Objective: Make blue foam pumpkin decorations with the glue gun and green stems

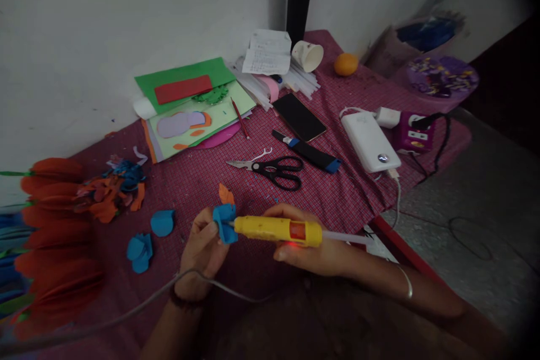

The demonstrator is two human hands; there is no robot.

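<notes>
Between the thumb and fingers of my left hand is a curled blue paper piece. My right hand grips a yellow glue gun, whose nozzle meets the inside of the blue paper. A clear glue stick sticks out of the gun's back, and a red light glows on its underside. Just beyond the blue piece lies an orange paper leaf. More blue paper pieces rest on the cloth left of my left hand.
Black-handled scissors, a cutter and a phone lie ahead. Coloured sheets are near the wall. A white power bank and purple socket box stand right; orange paper flowers line the left. A cable crosses my left wrist.
</notes>
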